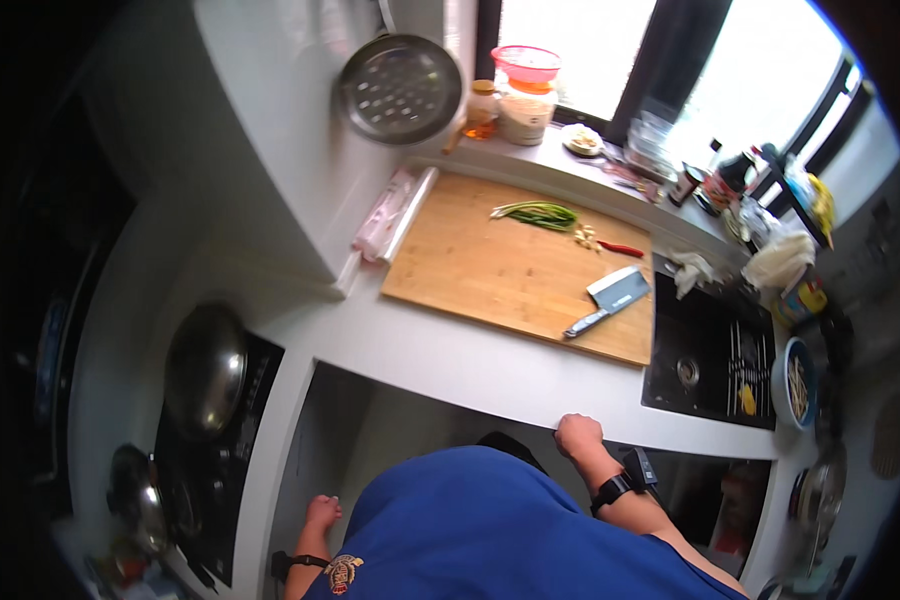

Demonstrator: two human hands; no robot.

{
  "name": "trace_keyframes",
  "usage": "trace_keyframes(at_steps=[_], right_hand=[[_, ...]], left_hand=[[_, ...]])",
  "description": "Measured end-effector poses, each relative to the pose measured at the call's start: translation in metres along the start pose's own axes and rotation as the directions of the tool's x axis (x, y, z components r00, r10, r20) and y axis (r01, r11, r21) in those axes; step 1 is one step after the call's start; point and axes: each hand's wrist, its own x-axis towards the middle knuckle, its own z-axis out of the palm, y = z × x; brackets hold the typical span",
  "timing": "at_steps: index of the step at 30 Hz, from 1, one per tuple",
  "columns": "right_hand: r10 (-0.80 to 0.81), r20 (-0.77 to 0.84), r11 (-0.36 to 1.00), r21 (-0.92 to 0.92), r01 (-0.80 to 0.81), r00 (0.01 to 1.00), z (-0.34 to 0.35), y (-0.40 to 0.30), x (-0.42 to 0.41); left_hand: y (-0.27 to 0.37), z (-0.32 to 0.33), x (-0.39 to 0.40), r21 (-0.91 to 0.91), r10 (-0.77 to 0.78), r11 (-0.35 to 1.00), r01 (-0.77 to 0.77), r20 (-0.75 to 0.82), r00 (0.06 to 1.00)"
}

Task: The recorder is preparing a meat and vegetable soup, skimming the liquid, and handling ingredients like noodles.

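My right hand [579, 435], with a black band on the wrist, rests curled at the front edge of the white counter [450, 360]; whether it grips anything cannot be told. Low at the left, my left hand [323, 511] hangs beside my body with its fingers curled, touching nothing visible. Before me a wooden cutting board [487, 270] lies on the counter. On it are a bunch of green onions [540, 214], peeled garlic cloves [586, 237], a red chili pepper [621, 248] and a cleaver [609, 298], its handle pointing towards me.
Right of the board is a black sink [675, 345], with a blue bowl [793, 382] beyond. A lidded wok [206, 371] stands on the hob at left. A frying pan [401, 88] hangs on the wall. Jars [526, 112] and bottles [727, 180] line the windowsill.
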Motion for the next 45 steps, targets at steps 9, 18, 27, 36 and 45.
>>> trace_keyframes(at_steps=[9, 18, 27, 36, 45], right_hand=[[0.026, -0.008, 0.995, 0.095, -0.025, 1.0, -0.002, -0.003, -0.006], [-0.114, 0.053, 0.987, 0.123, 0.107, 0.992, -0.016, 0.006, -0.01], [-0.049, -0.05, 0.985, 0.163, 0.057, 0.998, 0.017, 0.025, -0.004], [0.233, -0.065, 0.932, 0.298, -0.204, 0.97, 0.014, 0.007, -0.02], [0.346, 0.06, 0.784, 0.531, -0.323, 0.936, 0.029, -0.032, -0.052]], left_hand=[[0.138, 0.022, 0.027, 0.303, 0.393, 0.867, -0.394, 0.069, 0.917], [0.244, 0.056, -0.002, 0.339, 0.588, 0.744, -0.576, 0.076, 0.805], [0.309, 0.065, 0.008, 0.479, 0.673, 0.507, -0.716, 0.299, 0.676], [0.403, 0.036, 0.042, 0.475, 0.773, 0.516, -0.713, 0.101, 0.626], [0.494, 0.014, 0.124, 0.605, 0.86, 0.49, -0.627, -0.222, 0.458]])
